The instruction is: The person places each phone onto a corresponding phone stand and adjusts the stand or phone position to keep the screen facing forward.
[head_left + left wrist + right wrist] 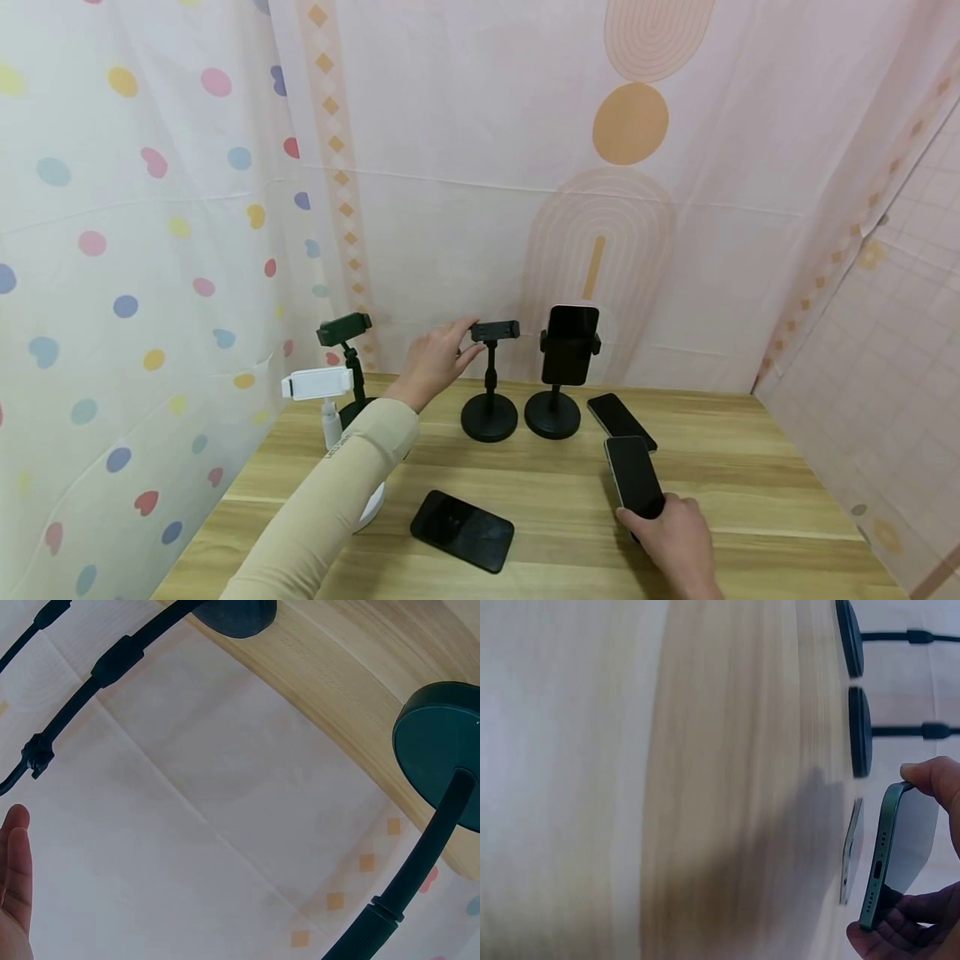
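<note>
My right hand (678,537) grips a smartphone (633,477) by its lower end, its dark screen facing up. In the right wrist view, thumb and fingers hold opposite edges of this phone (883,855), above the table. My left hand (435,358) is at a black phone stand (489,417), index finger and thumb around the left end of its clamp (497,331). That clamp carries no phone. To its right, another black stand (552,415) holds an upright phone (571,346). The left wrist view shows only part of the left hand (15,877), with the clamp outside the picture.
A dark phone (617,421) lies behind the held one, and another phone (462,531) lies at the front. Left of the hand stand a dark green stand (345,329) and a white stand (317,383), partly hidden by the sleeve. Patterned curtains (450,167) border the wooden table (555,533).
</note>
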{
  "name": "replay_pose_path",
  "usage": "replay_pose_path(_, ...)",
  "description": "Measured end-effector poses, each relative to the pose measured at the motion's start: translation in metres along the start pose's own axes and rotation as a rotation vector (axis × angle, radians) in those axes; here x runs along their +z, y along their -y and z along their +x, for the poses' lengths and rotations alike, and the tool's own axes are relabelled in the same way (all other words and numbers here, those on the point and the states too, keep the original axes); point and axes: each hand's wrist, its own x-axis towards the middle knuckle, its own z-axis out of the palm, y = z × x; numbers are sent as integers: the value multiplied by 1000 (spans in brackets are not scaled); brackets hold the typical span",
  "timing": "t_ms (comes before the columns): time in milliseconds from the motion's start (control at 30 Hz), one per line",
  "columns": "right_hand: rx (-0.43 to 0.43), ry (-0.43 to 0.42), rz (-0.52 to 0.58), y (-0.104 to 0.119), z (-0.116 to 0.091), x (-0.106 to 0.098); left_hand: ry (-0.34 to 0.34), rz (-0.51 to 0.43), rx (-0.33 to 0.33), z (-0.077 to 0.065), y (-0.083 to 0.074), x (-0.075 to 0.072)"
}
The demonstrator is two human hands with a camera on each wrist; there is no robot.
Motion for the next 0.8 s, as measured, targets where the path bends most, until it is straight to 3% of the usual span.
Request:
replay_pose_path(200,-48,-7,-6,20,-6,7,-2,-1,0,0,0,-1)
replay_pose_path(467,-159,-94,38,44,-14,21,-6,10,5,0,1,0)
replay_pose_path(800,-192,-103,63,76,-13,34,-4,39,2,-3,7,2)
